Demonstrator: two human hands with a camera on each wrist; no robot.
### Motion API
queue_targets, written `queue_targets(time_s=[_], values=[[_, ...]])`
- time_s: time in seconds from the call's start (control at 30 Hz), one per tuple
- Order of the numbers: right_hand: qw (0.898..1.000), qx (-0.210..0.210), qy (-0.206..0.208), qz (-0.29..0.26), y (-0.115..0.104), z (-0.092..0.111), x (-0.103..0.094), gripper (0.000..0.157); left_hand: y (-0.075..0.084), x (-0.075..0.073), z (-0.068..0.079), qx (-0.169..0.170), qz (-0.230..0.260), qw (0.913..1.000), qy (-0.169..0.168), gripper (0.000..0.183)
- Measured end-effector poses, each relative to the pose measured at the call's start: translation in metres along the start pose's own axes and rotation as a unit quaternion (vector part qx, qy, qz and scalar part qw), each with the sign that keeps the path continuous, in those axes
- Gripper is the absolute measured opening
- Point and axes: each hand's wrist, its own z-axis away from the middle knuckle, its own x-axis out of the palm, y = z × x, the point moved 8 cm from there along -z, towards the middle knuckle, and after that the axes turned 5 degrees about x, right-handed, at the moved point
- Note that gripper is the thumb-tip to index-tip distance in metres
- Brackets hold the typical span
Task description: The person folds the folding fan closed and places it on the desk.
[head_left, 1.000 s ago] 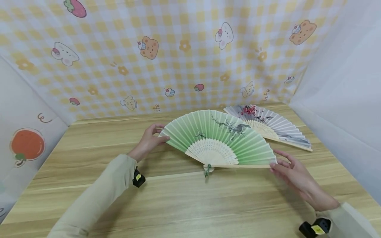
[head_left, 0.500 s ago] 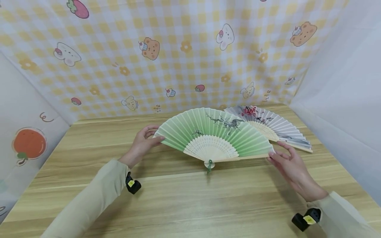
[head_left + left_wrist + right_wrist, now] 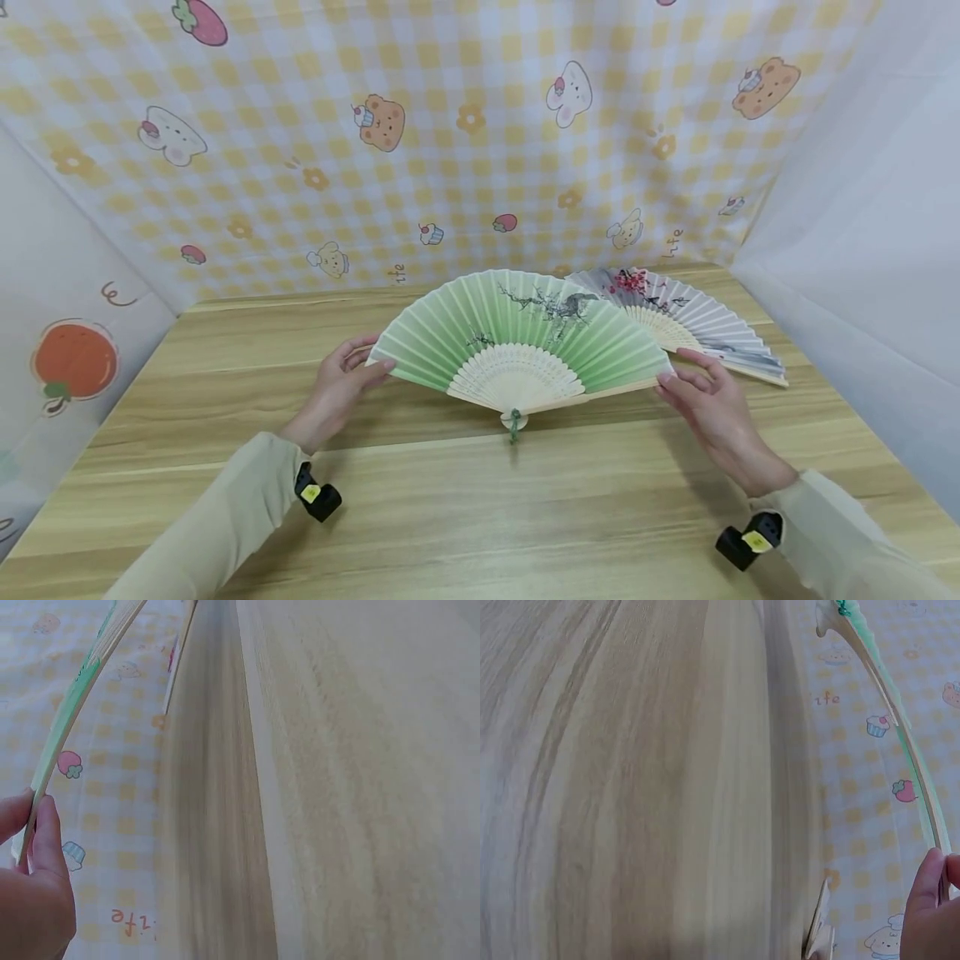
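Observation:
A green folding fan (image 3: 450, 325) with a dark branch print is spread wide between the two hands. Its pale slatted ribs (image 3: 517, 375) meet at a pivot with a green cord tassel (image 3: 514, 423). My left hand (image 3: 333, 387) pinches the fan's left end between thumb and fingers; the left wrist view shows the same pinch on its edge (image 3: 64, 720). At the opposite end my right hand (image 3: 712, 408) pinches the outer guard stick (image 3: 922, 776). In the wrist views the fan stands above the tabletop.
Behind the green fan, at the back right, a second spread fan (image 3: 720, 321) in white and grey with red blossoms lies on the wooden table (image 3: 480, 517). A yellow checked cloth (image 3: 465, 167) hangs at the back, and white sheets (image 3: 862, 208) flank the sides.
Both hands have shifted left with the green fan. Its right end has risen and its left end has dropped a little. The second fan has stayed put.

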Motion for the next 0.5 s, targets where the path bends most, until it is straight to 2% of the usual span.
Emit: queue_targets(time_s=[0.07, 0.27, 0.5], values=[[1.000, 0.001, 0.002, 0.000, 0.003, -0.001, 0.003, 0.038, 0.002, -0.003, 0.002, 0.010, 0.007, 0.9999, 0.008, 0.042], [1.000, 0.003, -0.005, 0.010, 0.007, -0.007, 0.015, 0.040, 0.007, -0.012, 0.008, 0.011, 0.015, 0.9993, 0.031, 0.040], [1.000, 0.003, 0.003, -0.012, 0.006, -0.015, 0.028, 0.038, 0.011, -0.024, 0.012, 0.015, 0.049, 0.9962, 0.070, 0.038]])
